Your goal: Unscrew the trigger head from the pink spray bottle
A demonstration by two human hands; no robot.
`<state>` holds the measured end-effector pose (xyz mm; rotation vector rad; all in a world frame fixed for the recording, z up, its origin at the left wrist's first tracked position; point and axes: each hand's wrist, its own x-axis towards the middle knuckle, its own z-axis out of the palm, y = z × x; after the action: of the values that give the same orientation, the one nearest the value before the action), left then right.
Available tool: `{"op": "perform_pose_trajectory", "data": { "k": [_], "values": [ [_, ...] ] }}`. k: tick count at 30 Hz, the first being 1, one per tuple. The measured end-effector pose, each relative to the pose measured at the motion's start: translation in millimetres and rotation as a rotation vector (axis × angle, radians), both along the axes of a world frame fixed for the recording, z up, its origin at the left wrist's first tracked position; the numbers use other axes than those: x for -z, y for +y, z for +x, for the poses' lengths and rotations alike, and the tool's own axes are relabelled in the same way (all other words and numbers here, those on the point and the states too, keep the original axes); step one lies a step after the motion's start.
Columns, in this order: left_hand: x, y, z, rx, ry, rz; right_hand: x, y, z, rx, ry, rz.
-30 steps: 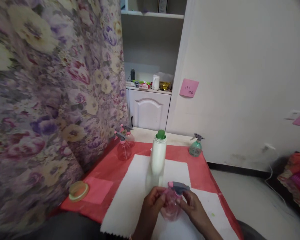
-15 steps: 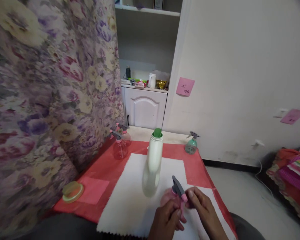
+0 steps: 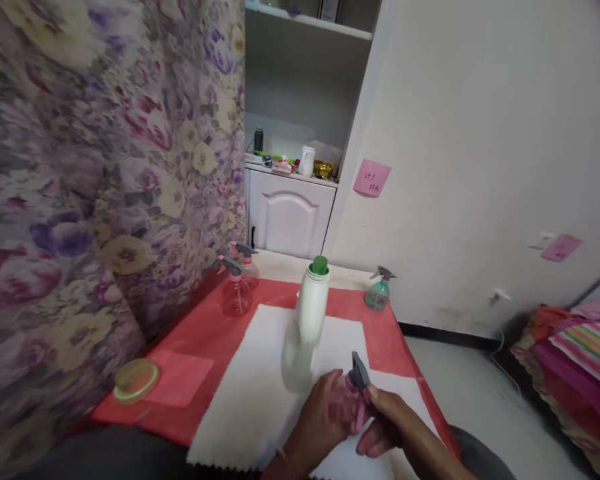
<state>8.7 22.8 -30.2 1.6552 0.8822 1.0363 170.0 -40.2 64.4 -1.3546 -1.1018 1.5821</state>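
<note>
A small clear-pink spray bottle [image 3: 348,399] with a grey and pink spray head is held near the front of the table. My left hand [image 3: 316,417] wraps its round body from the left. My right hand [image 3: 387,417] is closed at the front of the spray head, with the thumb on the nozzle, which it hides. The pink trigger hangs between the two hands. Just beyond them stands a tall pale-green bottle [image 3: 310,313], uncapped, with a green piece in its mouth. White cloth [image 3: 250,393] lies beneath.
Two pink spray bottles [image 3: 237,297] stand at the back left of the red-covered table [image 3: 180,340]. A green spray bottle [image 3: 378,293] is at the back right. A round yellowish lid [image 3: 137,381] rests at the left edge, beside a floral curtain [image 3: 105,200].
My left hand has moved from the trigger area up around the bottle's body. My right thumb has come onto the nozzle, and the spray head has turned slightly. The view has shifted a little.
</note>
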Motion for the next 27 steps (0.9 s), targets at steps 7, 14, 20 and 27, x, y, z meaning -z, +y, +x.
{"op": "perform_pose_trajectory", "data": {
  "k": [7, 14, 20, 27],
  "values": [
    [-9.4, -20, 26, -0.227, 0.308, 0.168, -12.5, -7, 13, 0.038, 0.194, -0.092],
    [18.1, -30, 41, -0.259, 0.241, 0.154, -15.0, -3, 29, -0.039, 0.111, -0.192],
    [29.5, -27, 37, -0.144, 0.117, -0.025, -17.3, -1, 32, -0.051, 0.137, -0.206],
    [19.3, -28, 36, -0.128, 0.129, -0.075, -17.0, 0, 31, -0.061, 0.16, -0.182]
  ]
}}
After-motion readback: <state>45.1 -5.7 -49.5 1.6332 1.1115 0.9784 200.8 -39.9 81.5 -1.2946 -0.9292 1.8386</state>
